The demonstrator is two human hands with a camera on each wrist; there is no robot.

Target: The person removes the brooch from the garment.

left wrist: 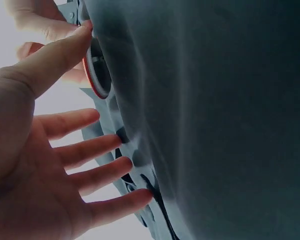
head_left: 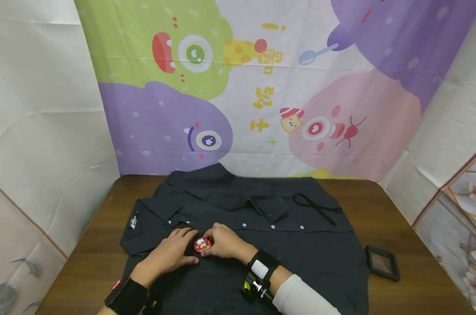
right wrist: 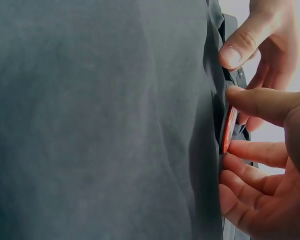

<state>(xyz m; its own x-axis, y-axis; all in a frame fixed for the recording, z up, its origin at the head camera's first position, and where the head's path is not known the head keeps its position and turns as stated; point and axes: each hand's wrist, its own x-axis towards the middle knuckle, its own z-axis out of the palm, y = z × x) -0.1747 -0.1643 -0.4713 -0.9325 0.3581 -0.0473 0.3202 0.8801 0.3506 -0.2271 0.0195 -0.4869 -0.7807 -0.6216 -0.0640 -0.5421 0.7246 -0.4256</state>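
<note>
A round red pin badge [head_left: 201, 245] with a printed picture stands against the front of a dark short-sleeved shirt [head_left: 297, 262]. The thumb and fingers of my right hand [head_left: 226, 242] pinch its edge. Seen from the left wrist, the badge [left wrist: 97, 75] is edge-on, its dark back turned to the cloth. My left hand [head_left: 173, 250] rests on the shirt just left of the badge, fingers spread and nearly straight. In the right wrist view, the left thumb [right wrist: 235, 54] is close to the badge's upper end.
The shirt lies spread over a brown wooden table [head_left: 84, 258]. A thin black ribbon loop [head_left: 316, 205] lies on it at upper right. To the right is a small black frame [head_left: 383, 263]. Behind the table hangs a cartoon-printed cloth [head_left: 257, 144].
</note>
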